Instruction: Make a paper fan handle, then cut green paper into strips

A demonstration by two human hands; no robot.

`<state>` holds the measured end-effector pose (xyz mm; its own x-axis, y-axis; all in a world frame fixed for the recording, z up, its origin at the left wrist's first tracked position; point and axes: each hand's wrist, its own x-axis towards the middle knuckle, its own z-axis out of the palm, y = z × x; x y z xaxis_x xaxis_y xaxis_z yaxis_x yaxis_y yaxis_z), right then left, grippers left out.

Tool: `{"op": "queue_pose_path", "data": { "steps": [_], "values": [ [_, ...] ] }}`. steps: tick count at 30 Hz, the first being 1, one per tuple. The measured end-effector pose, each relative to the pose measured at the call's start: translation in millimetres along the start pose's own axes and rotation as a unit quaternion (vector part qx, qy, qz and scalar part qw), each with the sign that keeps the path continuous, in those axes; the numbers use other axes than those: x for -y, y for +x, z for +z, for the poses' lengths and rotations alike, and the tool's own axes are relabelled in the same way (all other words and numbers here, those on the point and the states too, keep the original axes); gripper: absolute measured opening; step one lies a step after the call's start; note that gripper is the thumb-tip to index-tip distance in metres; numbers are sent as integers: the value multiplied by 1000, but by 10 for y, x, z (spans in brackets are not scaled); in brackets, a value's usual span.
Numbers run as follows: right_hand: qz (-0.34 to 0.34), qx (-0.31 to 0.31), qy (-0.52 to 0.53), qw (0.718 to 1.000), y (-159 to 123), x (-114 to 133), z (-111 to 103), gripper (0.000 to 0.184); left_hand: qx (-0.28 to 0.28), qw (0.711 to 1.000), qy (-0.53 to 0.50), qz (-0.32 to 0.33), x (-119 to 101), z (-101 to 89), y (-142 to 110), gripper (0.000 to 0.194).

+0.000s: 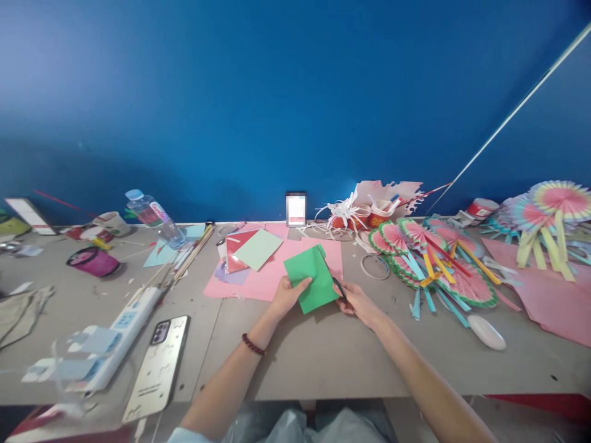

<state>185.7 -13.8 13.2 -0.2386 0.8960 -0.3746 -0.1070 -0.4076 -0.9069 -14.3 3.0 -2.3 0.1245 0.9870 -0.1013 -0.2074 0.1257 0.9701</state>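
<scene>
A green sheet of paper (310, 282), with a crease down it, is held above the table near the front. My left hand (289, 295) pinches its left lower part, thumb on top. At the paper's right edge, my right hand (356, 301) grips dark-handled scissors (340, 288); their blades are mostly hidden by the paper. Beyond the green paper lies a large pink sheet (258, 286) on the table. On that rest a light green sheet (259, 249) and a red packet (234, 261).
Right of my hands lie folded paper fans (443, 264), a tape roll (375, 266) and a white mouse (486, 332). On the left are a phone (159, 366), a power strip (122, 338) and a tilted water bottle (154, 218). A blue wall (295, 111) closes the back.
</scene>
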Motion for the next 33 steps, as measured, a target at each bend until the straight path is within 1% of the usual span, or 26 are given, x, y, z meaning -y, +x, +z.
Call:
{"op": "queue_pose_path", "data": {
  "steps": [11, 27, 33],
  "values": [
    [-6, -8, -18, 1000, -31, 51, 18, 62, -2, 1000, -1, -6, -33, -4, -11, 58],
    [-11, -8, -12, 1000, -18, 43, 12, 61, -9, 1000, -1, -13, -53, 3, -11, 61],
    [-3, -13, -7, 1000, -6, 28, 1, 60, -9, 1000, 15, -8, -43, -5, -7, 60]
  ]
}}
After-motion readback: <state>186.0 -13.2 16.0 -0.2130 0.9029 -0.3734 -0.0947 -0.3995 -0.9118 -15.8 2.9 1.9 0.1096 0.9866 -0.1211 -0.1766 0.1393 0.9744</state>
